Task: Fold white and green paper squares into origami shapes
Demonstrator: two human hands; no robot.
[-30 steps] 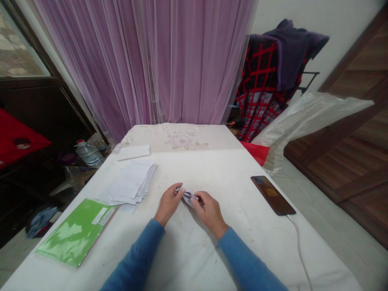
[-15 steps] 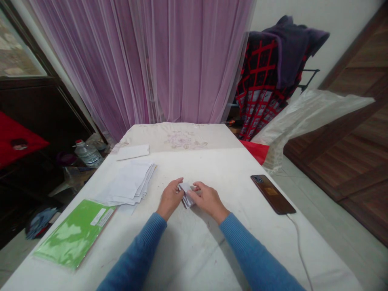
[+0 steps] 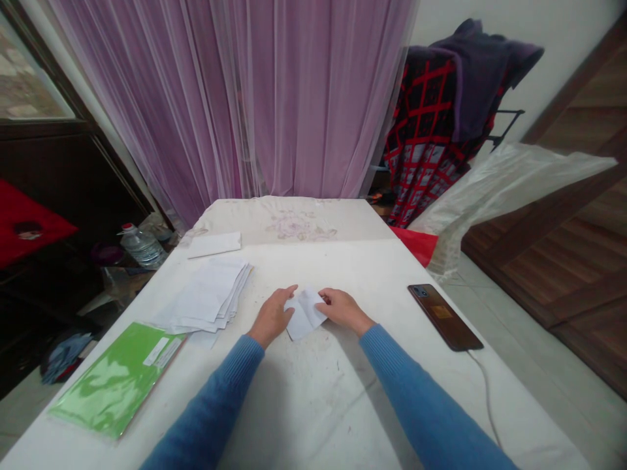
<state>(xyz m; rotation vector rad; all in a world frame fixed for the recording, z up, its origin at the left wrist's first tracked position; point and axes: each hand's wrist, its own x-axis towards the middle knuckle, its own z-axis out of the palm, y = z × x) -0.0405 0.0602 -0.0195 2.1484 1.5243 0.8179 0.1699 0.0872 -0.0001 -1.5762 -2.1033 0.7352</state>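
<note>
A small folded white paper [image 3: 302, 314] lies partly opened on the white-covered table [image 3: 313, 405], just in front of me. My left hand [image 3: 271, 317] holds its left side, and my right hand [image 3: 341, 311] has its fingertips on the upper right corner. Blue sleeves cover both forearms. A loose stack of white paper sheets [image 3: 209, 294] lies to the left of my left hand. No part of the paper is hidden except where my fingers cover its edges.
A white envelope [image 3: 214, 245] lies near the far end of the table. A green plastic packet [image 3: 117, 378] sits at the near left. A dark smartphone [image 3: 443, 316] with a white cable lies at the right edge. A plastic water bottle [image 3: 142, 247] stands beyond the left edge.
The paper has opened from a tight fold into a wider, flatter shape. My hands have moved slightly apart, and the view has shifted a little.
</note>
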